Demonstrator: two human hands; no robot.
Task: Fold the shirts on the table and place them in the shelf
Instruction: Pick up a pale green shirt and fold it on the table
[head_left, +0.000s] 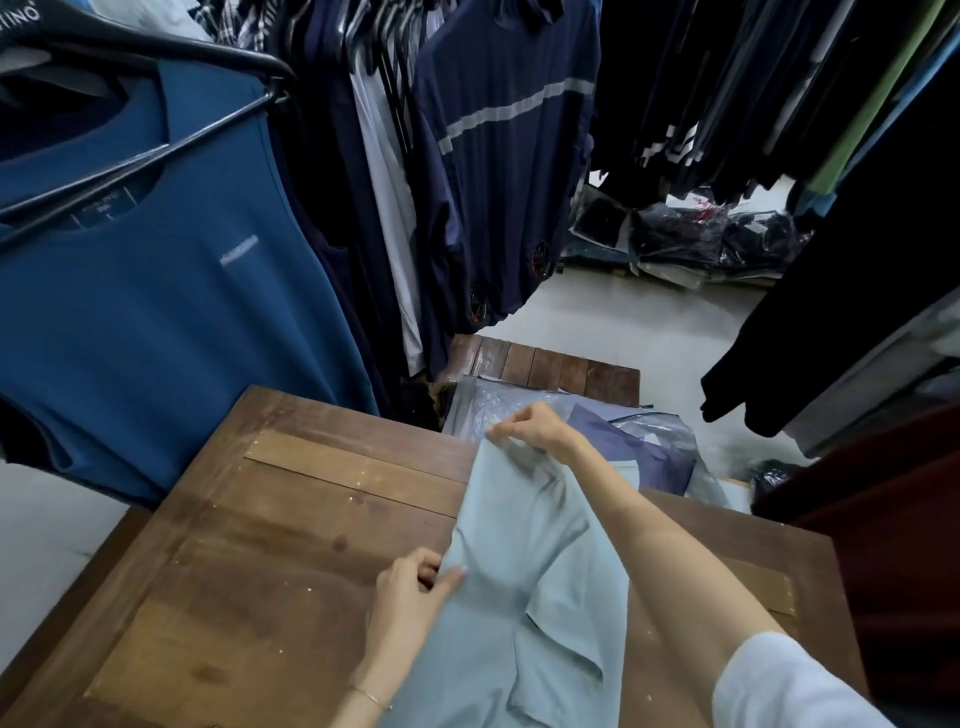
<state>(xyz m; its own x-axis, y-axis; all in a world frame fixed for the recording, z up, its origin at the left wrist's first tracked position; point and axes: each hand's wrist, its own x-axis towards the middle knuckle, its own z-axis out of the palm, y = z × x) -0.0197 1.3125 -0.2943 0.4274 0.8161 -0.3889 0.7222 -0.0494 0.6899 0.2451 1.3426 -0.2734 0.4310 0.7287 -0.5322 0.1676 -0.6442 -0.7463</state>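
The pale blue-grey shirt (524, 587) lies in the lower middle of the frame, draped over the brown wooden tabletop (291, 519) and running off the bottom edge. It looks light, soft and limp: it sags and creases between the two holds, so it will likely keep no shape of its own and should be taken at edges or seams and drawn taut before each fold. The right hand (535, 428), just above centre, pinches the far edge and lifts it off the wood. The left hand (410, 587), lower centre, pinches the left side edge between thumb and fingers. Behind, at centre right, bagged garments (644, 441) lie on a lower surface. No shelf can be made out.
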